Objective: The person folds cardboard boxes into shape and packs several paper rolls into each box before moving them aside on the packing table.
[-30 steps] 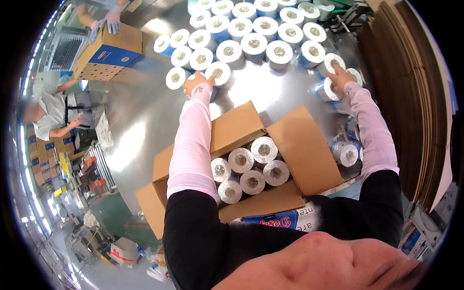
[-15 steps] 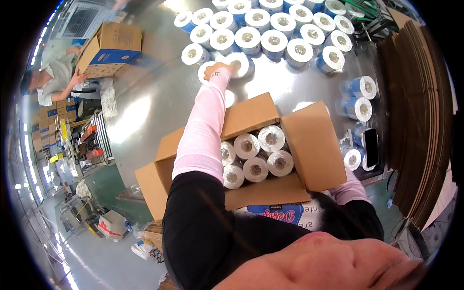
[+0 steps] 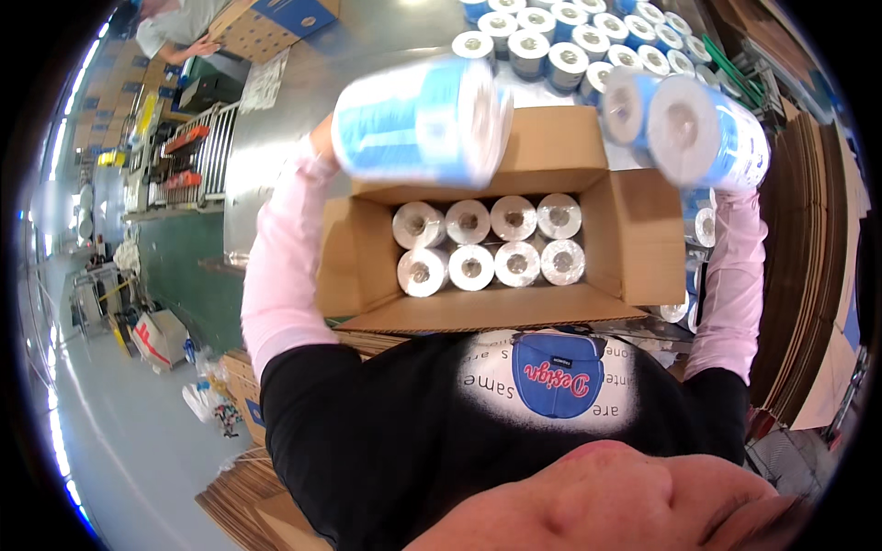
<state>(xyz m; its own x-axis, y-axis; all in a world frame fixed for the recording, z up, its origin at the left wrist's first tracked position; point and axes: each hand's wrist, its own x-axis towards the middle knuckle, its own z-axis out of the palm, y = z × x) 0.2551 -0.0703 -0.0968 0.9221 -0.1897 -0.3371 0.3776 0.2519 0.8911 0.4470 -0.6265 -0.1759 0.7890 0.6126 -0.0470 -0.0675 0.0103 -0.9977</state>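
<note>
Left hand (image 3: 323, 138) mostly hidden behind blurred blue-and-white roll pack (image 3: 418, 121); grip closed around it, fingers not visible. Right hand hidden behind second roll pack (image 3: 687, 119); grip state cannot tell. Both packs raised above open cardboard box (image 3: 634, 241), one at each upper corner. Box holds eight white rolls (image 3: 491, 241) upright in two rows. More rolls (image 3: 560, 41) stand on steel surface (image 3: 303, 83) beyond.

An open brown cardboard box (image 3: 501, 253) is seen at centre, filled with white rolls. Two blue-and-white wrapped roll packs (image 3: 423, 119) (image 3: 689, 124) are held above it at 12 and 1 o'clock. A blue-labelled brown carton (image 3: 276, 23) is seen at 11 o'clock.
</note>
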